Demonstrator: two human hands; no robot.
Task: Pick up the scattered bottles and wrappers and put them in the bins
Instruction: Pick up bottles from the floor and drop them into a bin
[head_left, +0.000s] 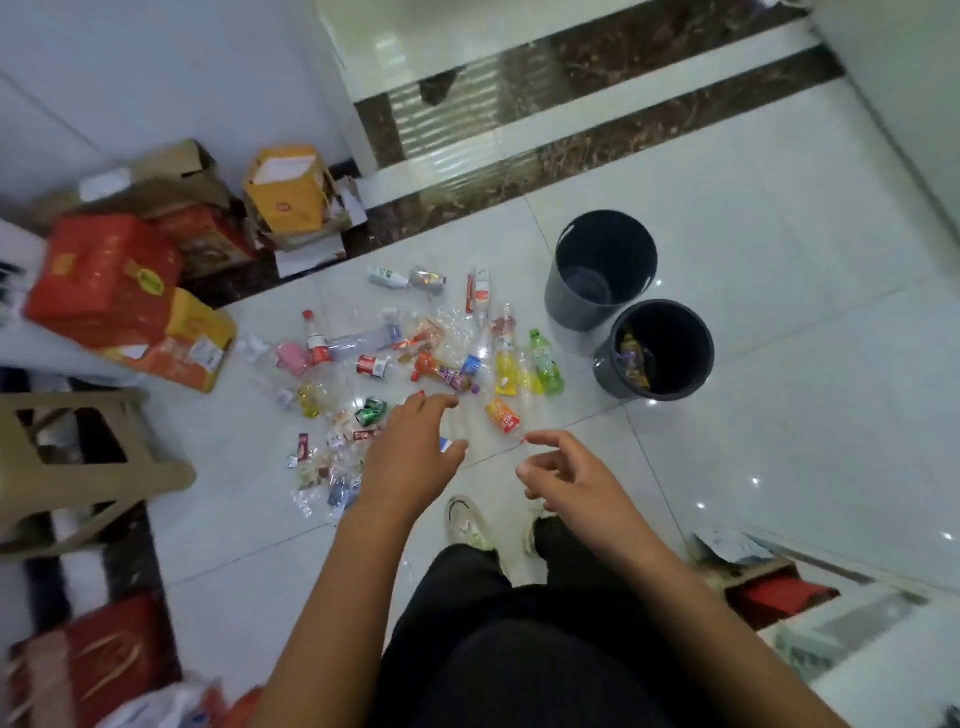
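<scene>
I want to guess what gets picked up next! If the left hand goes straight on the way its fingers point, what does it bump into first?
Probably the orange and purple wrapper, lying just beyond the left hand. How high the hand is above it is unclear.

Your left hand (410, 457) is covering most of a blue-labelled bottle (447, 445); whether you are touching it cannot be told. A red speck at your right hand's (566, 478) index fingertip is showing too small to identify. The wrappers (332, 467) beside your left hand are blurring into one heap. The beige stool (78, 467) is running off the left edge. The nearer bin (605, 371) is hiding most of its contents behind its wall.
</scene>
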